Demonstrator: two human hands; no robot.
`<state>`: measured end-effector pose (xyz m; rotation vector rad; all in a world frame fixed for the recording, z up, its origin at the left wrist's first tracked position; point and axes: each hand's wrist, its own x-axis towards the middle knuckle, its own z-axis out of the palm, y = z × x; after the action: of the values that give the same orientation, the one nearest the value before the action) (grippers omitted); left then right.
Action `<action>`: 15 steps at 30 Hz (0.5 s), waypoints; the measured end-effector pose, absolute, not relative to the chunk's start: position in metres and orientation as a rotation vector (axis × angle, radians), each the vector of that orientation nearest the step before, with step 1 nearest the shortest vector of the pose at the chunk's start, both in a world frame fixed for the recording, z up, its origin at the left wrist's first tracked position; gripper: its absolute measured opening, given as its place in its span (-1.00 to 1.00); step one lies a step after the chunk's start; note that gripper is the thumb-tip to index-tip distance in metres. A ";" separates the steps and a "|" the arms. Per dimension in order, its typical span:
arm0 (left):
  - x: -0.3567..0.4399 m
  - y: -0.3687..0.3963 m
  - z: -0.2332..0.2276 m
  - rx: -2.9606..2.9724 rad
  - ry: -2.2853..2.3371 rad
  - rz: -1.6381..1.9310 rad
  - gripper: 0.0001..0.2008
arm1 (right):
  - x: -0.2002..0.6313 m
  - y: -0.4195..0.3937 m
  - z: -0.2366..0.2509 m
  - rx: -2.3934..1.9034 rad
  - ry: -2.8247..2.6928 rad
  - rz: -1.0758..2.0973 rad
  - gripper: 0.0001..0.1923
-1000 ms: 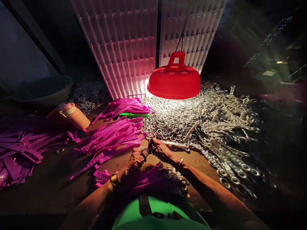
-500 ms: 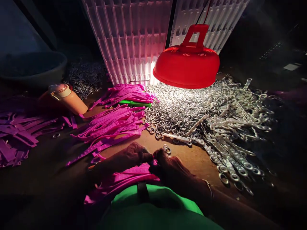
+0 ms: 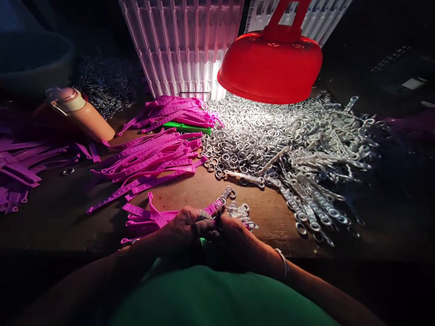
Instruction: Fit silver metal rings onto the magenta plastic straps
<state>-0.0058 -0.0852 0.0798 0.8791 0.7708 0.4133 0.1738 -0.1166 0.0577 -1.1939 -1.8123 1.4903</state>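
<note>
While both hands meet at the near edge of the table, the left hand and the right hand sit close together in front of the green garment. The fingers of each hand are bent inward and brought together at the tips; shadow covers the contact area, so whether an item is pinched there cannot be told. A grey covering is fitted on the left hand's fingers. A light bracelet encircles the right wrist. The near group of pink straps lies on the table just beyond the left forearm and is partly hidden by the left hand. The near ring-ended metal pieces lie immediately beyond the right hand, at the right end of that group. Two further groups of pink straps are located farther from the person: the middle group, and behind it the rear group, which lies partly over a green item. To the right of these groups, the large heap of metal rings is positioned below the red lamp; ringed metal strips fan out from its right side toward the near edge. A ribbed panel stands behind the rear group. An orange bottle is tilted on the left side, near the purple straps.
</note>
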 end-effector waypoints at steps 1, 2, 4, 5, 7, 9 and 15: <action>-0.006 -0.085 0.076 0.870 0.772 0.404 -0.65 | 0.173 -0.116 0.058 -1.195 -1.872 1.503 -0.90; -0.006 -0.086 0.073 0.860 0.781 0.391 -0.67 | 0.173 -0.115 0.059 -1.214 -1.938 1.509 -0.90; -0.007 -0.086 0.065 0.834 0.795 0.371 -0.68 | 0.173 -0.112 0.059 -1.266 -2.067 1.467 -0.89; -0.007 -0.086 0.061 0.818 0.803 0.381 -0.67 | 0.173 -0.110 0.060 -1.289 -2.124 1.422 -0.88; -0.006 -0.085 0.056 0.798 0.819 0.407 -0.64 | 0.174 -0.106 0.065 -1.322 -2.208 1.352 -0.91; -0.005 -0.080 0.054 0.828 0.805 0.400 -0.62 | 0.176 -0.101 0.072 -1.323 -2.272 1.307 -0.95; -0.011 -0.054 0.062 1.273 1.049 0.405 -0.68 | 0.188 -0.088 0.083 -1.250 -2.485 0.920 -0.88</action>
<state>-0.0109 -0.0543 0.0621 1.2726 1.0495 0.4049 0.1878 -0.0875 0.0826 -1.2502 -2.4850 0.9203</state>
